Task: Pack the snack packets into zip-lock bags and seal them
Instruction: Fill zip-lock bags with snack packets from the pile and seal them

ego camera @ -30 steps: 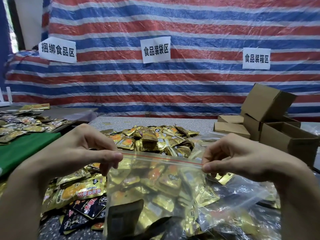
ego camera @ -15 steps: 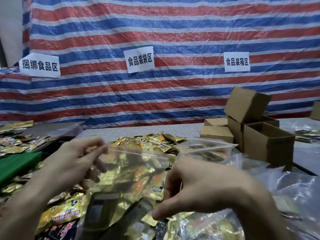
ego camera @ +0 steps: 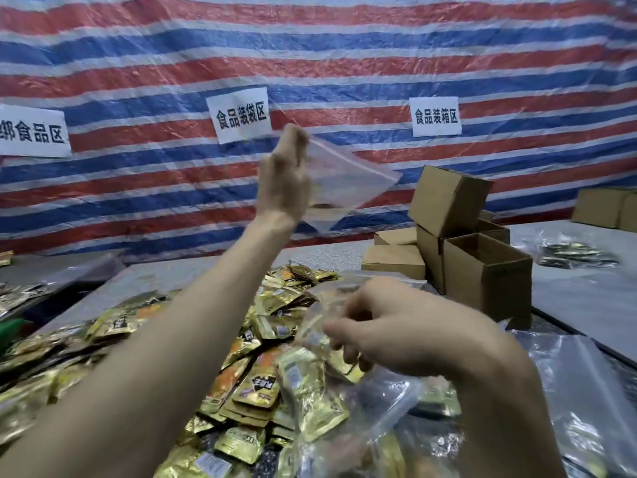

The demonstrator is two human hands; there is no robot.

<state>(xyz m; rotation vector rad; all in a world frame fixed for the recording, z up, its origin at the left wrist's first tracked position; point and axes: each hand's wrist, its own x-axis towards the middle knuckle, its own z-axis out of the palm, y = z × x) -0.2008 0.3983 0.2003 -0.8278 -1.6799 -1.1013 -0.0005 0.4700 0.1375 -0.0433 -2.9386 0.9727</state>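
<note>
My left hand (ego camera: pixel 284 179) is raised high over the table, arm stretched forward. Its fingertips pinch one corner of a clear, nearly empty zip-lock bag (ego camera: pixel 348 181), which hangs beside it as a diamond. My right hand (ego camera: pixel 396 336) is low at the centre right. Its curled fingers grip the clear plastic of a zip-lock bag holding gold packets (ego camera: pixel 310 377). A heap of loose gold and orange snack packets (ego camera: pixel 275 301) covers the table under both arms. Both hands are motion-blurred.
Open cardboard boxes (ego camera: pixel 482 270) stand at the right, with more boxes (ego camera: pixel 603 207) at the far right. Clear bags (ego camera: pixel 579 391) lie at the lower right, packed ones (ego camera: pixel 575 255) further back. More packets (ego camera: pixel 20 294) lie at the left. A striped tarp with paper signs (ego camera: pixel 241 113) hangs behind.
Both hands were pinching the top of the filled bag. My left hand has since swung up high with a clear bag, my right hand dropped onto the filled bag, and the view turned right.
</note>
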